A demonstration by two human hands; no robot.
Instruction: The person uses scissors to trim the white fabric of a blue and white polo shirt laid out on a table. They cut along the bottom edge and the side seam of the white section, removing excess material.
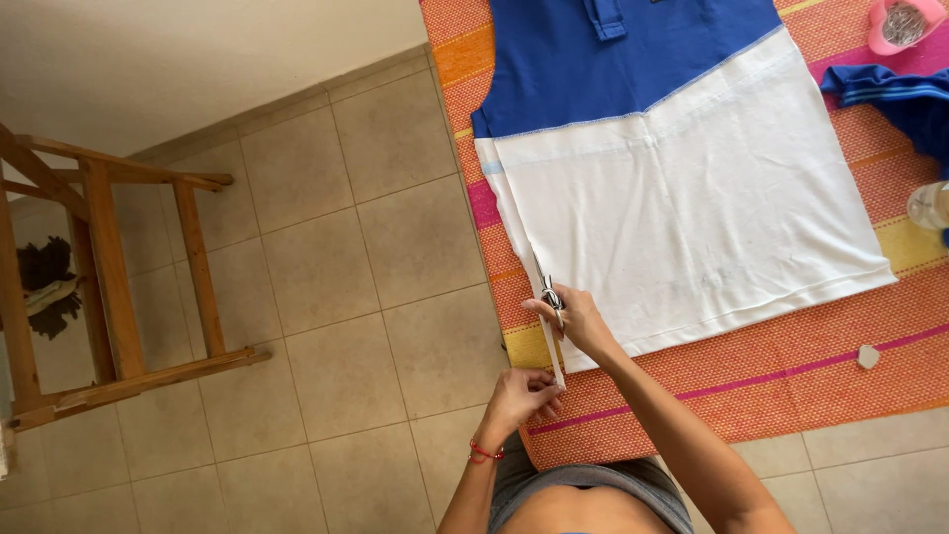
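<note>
A blue and white shirt (682,188) lies flat on an orange striped mat (791,386). My right hand (576,324) holds small scissors (550,295) at the shirt's left edge, blades pointing away from me along the side seam. A narrow white strip (554,368) hangs off that edge toward me. My left hand (519,396), with a red thread bracelet on the wrist, pinches the near end of this strip at the mat's left border.
A wooden chair frame (109,287) stands on the beige tiled floor (326,326) at left. On the mat at right lie a pink heart-shaped dish (902,22) of pins, blue fabric (900,94), a clear container (929,206) and a small white chalk piece (868,356).
</note>
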